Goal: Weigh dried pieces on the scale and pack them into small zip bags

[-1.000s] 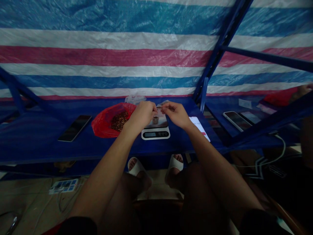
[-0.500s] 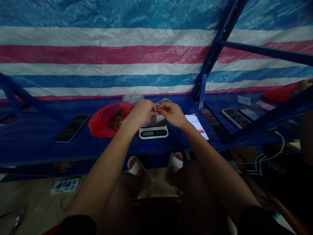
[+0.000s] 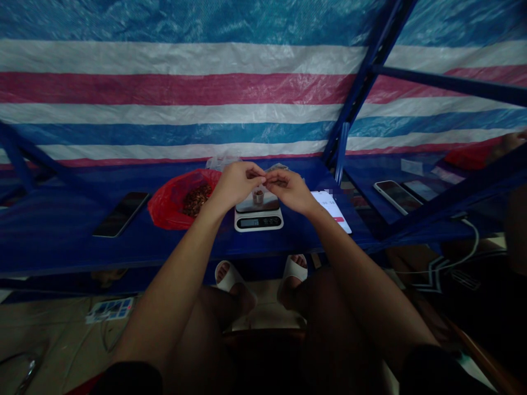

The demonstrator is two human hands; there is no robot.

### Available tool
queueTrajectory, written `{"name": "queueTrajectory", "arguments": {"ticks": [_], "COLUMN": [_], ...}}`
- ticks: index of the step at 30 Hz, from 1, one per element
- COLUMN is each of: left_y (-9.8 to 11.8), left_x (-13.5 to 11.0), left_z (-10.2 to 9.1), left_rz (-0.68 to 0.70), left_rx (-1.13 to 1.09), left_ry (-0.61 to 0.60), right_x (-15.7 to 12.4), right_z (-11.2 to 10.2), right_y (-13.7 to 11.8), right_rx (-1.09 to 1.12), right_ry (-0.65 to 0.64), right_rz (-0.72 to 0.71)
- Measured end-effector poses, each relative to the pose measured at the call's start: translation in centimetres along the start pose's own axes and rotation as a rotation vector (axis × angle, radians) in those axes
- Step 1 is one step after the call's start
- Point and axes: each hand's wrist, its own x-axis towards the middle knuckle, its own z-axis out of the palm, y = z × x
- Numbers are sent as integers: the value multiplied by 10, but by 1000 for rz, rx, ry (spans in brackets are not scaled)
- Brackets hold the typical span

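Note:
My left hand (image 3: 240,185) and my right hand (image 3: 289,189) meet at the fingertips above a small kitchen scale (image 3: 259,222). The fingers of both hands are pinched together, and whatever may be between them is too small to make out. On the scale's plate, just below the fingertips, stands a small clear cup (image 3: 258,197) with some reddish-brown pieces inside. A red plastic bag (image 3: 164,211) lies open to the left of the scale, holding many small reddish-brown pieces (image 3: 196,200). My left wrist passes close to the bag's right side.
A dark phone (image 3: 121,215) lies left of the bag, and a lit phone (image 3: 331,211) right of the scale. Clear plastic bags (image 3: 222,161) sit behind. Blue metal bars (image 3: 341,148) rise at the right, where another person's hand (image 3: 513,144) is near a red bag (image 3: 473,154).
My left hand has lifted slightly and its fingers have shifted, leaving the small cup in fuller view. My right hand stays almost in place.

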Motion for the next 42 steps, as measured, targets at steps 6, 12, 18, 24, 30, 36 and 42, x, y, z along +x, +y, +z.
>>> {"name": "queueTrajectory", "arguments": {"ticks": [6, 12, 18, 24, 30, 36, 42], "left_y": [-14, -13, -13, -10, -11, -13, -10], "left_x": [-3, -5, -7, -8, -10, -13, -17], "left_z": [6, 8, 9, 8, 8, 5, 1], "left_rz": [-70, -83, -90, -76, -71, -72, 13], "left_rx": [-157, -169, -194, -150, -164, -103, -40], "left_ry": [20, -2, 3, 11, 29, 10, 31], "right_x": [1, 2, 2, 2, 1, 1, -1], "right_z": [3, 4, 5, 4, 4, 3, 2], "right_y": [0, 4, 7, 6, 4, 4, 2], "right_rx": [-23, -43, -35, -53, -67, -90, -68], "right_ry": [15, 38, 29, 37, 54, 45, 39], "right_rz": [-3, -34, -44, -22, -43, -56, -41]}}
